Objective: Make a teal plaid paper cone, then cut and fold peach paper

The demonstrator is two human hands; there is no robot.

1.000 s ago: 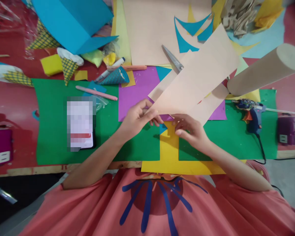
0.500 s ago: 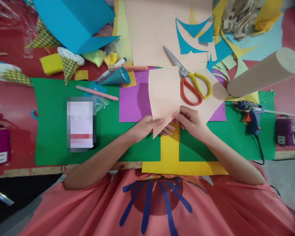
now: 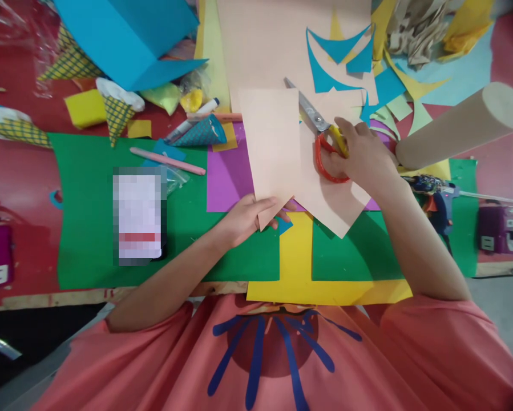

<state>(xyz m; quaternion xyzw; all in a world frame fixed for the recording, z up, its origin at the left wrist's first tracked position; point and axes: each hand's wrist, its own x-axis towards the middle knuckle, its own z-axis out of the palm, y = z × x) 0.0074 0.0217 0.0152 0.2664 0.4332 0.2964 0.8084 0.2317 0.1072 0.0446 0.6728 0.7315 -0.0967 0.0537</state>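
Observation:
My left hand (image 3: 245,221) pinches the lower corner of a peach sheet of paper (image 3: 273,145), thumb on top and fingers beneath. My right hand (image 3: 367,157) is closed around the handles of a pair of scissors (image 3: 320,121), one handle yellow and one red. The blades point up and left, their middle partly covered by the held sheet. Under the scissors and my right hand lies another peach paper piece (image 3: 337,214) with a pointed corner. Beneath these is a purple sheet (image 3: 226,182). A small blue scrap (image 3: 285,226) shows beside my left fingertips.
A glue gun (image 3: 442,202) and a cardboard tube (image 3: 453,128) lie to the right. On the left are a blurred-out phone (image 3: 138,214), a pink pen (image 3: 168,161) and paper cones (image 3: 118,114). Blue offcuts (image 3: 324,80) lie at the back.
My right hand has let go of the peach sheet, moved up and right, and closed on the scissors' handles. The sheet in my left hand has shifted slightly left and up.

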